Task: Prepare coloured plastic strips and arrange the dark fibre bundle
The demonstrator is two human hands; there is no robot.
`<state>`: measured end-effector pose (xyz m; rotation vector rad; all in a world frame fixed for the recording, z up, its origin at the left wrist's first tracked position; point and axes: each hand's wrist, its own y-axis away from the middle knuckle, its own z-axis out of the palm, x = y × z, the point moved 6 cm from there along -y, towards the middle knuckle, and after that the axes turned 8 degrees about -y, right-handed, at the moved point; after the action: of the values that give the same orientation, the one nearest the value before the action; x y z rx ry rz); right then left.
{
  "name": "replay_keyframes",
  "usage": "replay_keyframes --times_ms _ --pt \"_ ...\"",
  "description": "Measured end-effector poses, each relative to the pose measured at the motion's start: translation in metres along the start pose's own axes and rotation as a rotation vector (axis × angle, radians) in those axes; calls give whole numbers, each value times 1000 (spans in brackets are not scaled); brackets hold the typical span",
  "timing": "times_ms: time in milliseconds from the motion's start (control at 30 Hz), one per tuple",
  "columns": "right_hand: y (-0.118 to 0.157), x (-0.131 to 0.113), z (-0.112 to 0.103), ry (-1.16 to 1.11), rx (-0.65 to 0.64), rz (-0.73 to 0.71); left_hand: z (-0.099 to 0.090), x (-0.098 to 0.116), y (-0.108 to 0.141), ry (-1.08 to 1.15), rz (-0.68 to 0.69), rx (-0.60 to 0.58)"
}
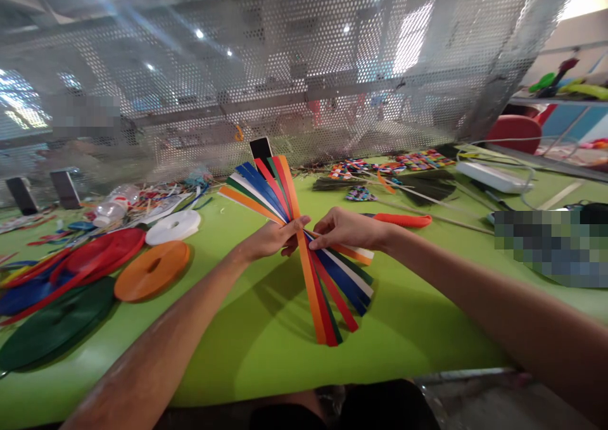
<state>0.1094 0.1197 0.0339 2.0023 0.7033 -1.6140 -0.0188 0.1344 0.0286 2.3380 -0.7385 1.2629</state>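
A fan of flat coloured strips (338, 277) in orange, red, green, blue and white is held above the green table. The strips cross at their middles and spread out at both ends. My left hand (272, 239) grips the crossing from the left, its thumb pressed on the orange strip in front. From the right, my right hand (338, 228) pinches the strips close beside the crossing, thumb and fingertips together. The fingers partly hide where the strips overlap.
On the left of the table (218, 347) lie rolls of strip: orange (152, 271), white (173, 227), green (59, 325) and red (109, 249). A red-orange handled tool (403, 220) lies behind my right forearm. Woven pieces (422, 159) and a white power strip (494, 177) sit at the back.
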Motion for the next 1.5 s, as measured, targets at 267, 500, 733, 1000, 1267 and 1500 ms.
replay_keyframes --times_ms 267,500,733,1000,1267,1500 --pt "4 -6 9 -48 -89 33 2 4 4 56 -15 -64" --pt "3 1 3 -201 -132 63 0 14 8 101 1 -35" --pt "1 4 -2 -205 -99 33 -4 14 9 47 -11 -46" --pt "0 2 -7 -187 6 47 -2 14 10 32 -36 -47" --pt "0 0 -10 -97 37 33 -1 11 8 15 -51 -38" --pt "-2 5 -13 -92 13 15 -3 10 3 -98 -16 32"
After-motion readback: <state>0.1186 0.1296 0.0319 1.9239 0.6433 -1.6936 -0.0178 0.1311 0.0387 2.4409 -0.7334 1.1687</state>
